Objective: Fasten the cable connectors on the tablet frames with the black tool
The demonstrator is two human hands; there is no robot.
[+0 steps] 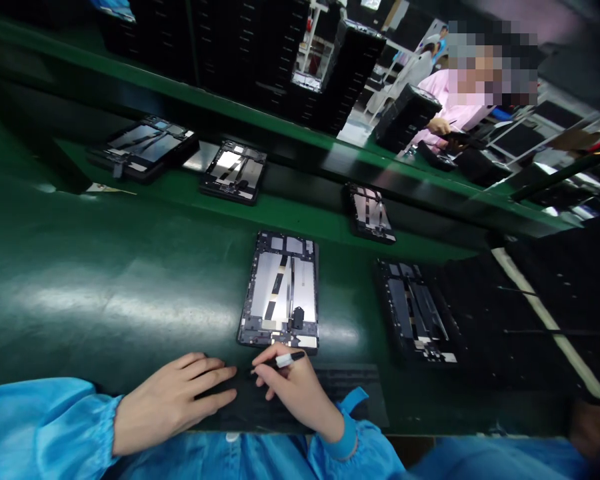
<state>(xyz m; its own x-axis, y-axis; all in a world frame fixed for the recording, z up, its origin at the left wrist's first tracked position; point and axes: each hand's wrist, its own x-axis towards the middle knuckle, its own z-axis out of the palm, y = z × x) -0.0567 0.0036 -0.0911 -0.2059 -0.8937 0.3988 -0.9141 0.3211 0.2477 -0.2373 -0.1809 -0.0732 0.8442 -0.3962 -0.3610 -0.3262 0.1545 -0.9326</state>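
My right hand (300, 387) grips a marker pen (286, 360) with a white barrel and black end, its tip pointing down and left. Under both hands lies a dark flat sheet (357, 390) along the table's near edge. My left hand (175, 403) rests palm down on the left, fingers stretched toward the pen tip. Just beyond my hands, an opened tablet (280, 293) lies with its inside up, showing a silver plate, black ribbon cables and a small black tab at its lower right.
On the right sits another opened tablet (415, 310) beside a dark stack (520, 320) with a pale strap. Further tablet units (235, 170) (370, 212) (150, 143) stand along the back. Above runs a green shelf (280, 110) holding black trays (250, 53). A person in pink (445, 87) works beyond it.
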